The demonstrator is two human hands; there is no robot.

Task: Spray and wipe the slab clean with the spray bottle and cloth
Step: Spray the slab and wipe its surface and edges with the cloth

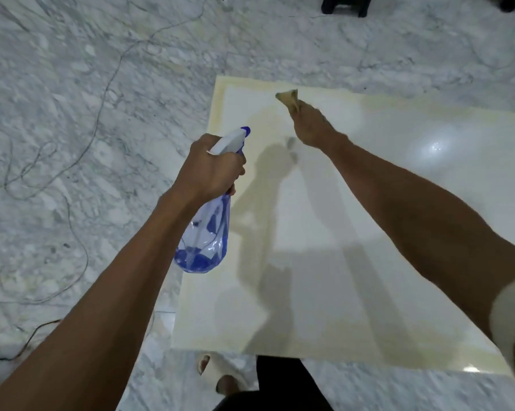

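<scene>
A glossy cream slab (pixel 413 203) lies flat on the floor in front of me, with a yellowish border. My left hand (pixel 211 167) grips a clear blue spray bottle (pixel 205 238) by its neck over the slab's left edge, with the white and blue nozzle pointing up and away. A little liquid sits at the bottle's bottom. My right hand (pixel 311 126) reaches to the slab's far left part and is closed on a crumpled tan cloth (pixel 288 97), which sticks out beyond the fingers.
Grey-veined marble floor (pixel 72 114) surrounds the slab, with thin cables (pixel 102 93) trailing across it on the left. My foot in a pale sandal (pixel 217 372) stands at the slab's near edge. Dark furniture legs (pixel 345 4) stand at the far top.
</scene>
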